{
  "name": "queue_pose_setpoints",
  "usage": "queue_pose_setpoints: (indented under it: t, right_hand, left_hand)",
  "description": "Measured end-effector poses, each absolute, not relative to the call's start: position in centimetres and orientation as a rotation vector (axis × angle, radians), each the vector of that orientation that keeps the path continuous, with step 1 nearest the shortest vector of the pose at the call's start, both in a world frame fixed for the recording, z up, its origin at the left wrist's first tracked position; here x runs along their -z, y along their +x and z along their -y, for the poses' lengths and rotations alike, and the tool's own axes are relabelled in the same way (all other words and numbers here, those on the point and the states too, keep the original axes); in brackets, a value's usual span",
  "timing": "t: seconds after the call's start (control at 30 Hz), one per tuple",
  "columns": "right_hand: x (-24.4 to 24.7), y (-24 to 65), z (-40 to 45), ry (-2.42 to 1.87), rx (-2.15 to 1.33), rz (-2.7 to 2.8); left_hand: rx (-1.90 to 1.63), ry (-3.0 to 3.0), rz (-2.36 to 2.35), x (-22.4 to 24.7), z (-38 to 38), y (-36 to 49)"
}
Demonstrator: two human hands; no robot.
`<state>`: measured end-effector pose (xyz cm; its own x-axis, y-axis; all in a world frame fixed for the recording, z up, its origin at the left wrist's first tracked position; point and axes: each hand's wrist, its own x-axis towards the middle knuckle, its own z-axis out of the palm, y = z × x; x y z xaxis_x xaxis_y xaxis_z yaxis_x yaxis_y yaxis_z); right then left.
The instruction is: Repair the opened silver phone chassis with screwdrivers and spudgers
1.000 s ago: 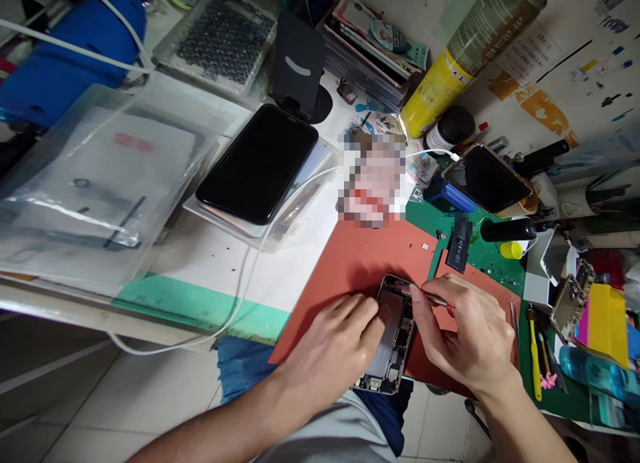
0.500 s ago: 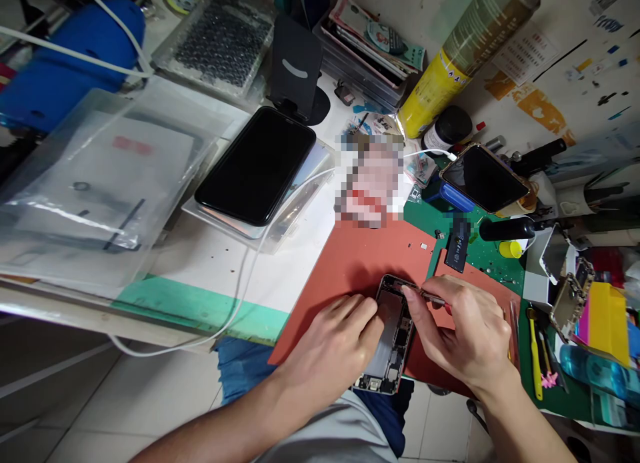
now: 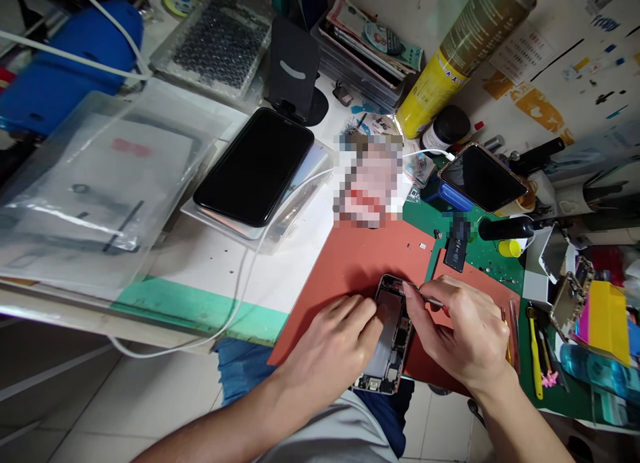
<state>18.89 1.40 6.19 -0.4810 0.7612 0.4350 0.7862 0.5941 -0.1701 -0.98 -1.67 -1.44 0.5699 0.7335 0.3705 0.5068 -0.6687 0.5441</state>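
Note:
An opened phone (image 3: 387,346) with its inner parts bare lies on a reddish-brown mat (image 3: 345,256) near the front edge of the table. My left hand (image 3: 334,336) is closed over the phone's left side, its fingers curled and the thumb hidden. At the phone's upper right corner, my right hand (image 3: 463,330) pinches a slim metal tool (image 3: 431,298); its exact kind is unclear and its tip is close to the inner parts. Behind my right hand a black phone battery (image 3: 457,244) rests on the mat's edge.
A black phone (image 3: 255,166) lies on a clear case at left. White cable (image 3: 245,270) loops over the table edge. A propped phone (image 3: 483,176), spray can (image 3: 440,83) and yellow-handled tool (image 3: 534,353) stand or lie around the green mat (image 3: 493,263). Tiny parts are scattered there.
My right hand and the slim tool have shifted very slightly over the phone's top corner. My left hand stays on the phone, which has not visibly moved.

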Motion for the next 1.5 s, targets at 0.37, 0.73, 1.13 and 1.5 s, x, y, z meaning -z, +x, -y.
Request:
queue_pose_setpoints:
  t: [0.37,0.73,1.13,1.5]
  right_hand:
    - [-6.0,18.9,-1.3,-1.282,0.107,2.326]
    - [-6.9,19.4,-0.6,-1.415,0.192,2.131]
    - [-5.7,19.3,-0.9,-1.468,0.129,2.073]
    - [-5.8,19.3,-0.8,-1.429,0.084,2.144]
  left_hand:
    - [-0.793,2.449,-0.999,1.4,1.7,-1.0]
    - [-0.820,2.465,-1.003,1.3,1.6,-1.0]
    - [-0.820,2.453,-1.006,1.5,1.6,-1.2]
    - [-0.817,2.452,-1.004,1.2,1.5,-1.0]
